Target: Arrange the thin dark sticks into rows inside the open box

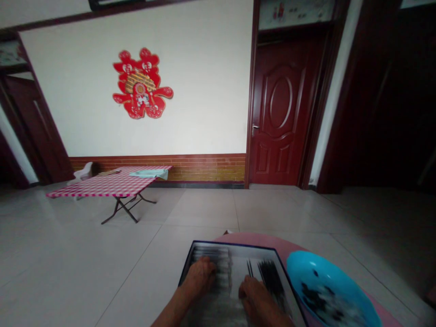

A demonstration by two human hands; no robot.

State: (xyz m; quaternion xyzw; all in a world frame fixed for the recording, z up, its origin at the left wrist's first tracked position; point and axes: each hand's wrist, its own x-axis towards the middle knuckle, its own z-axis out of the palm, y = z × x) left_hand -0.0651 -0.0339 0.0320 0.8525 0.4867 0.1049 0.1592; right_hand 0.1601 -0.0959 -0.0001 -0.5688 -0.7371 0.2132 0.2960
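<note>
Hands (201, 274) (256, 297) curled downward over tray (239, 260)

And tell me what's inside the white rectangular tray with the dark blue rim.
Thin black sticks at right and a blurred row of greyish slender pieces at left. The left hand and right hand hide whatever lies directly beneath them.

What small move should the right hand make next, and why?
Probably nudge the two separate dark sticks toward the dark bundle in the tray: they lie apart from it, right at the right hand, while the left hand is over the blurred row. Whether the right hand grips them is unclear.
</note>
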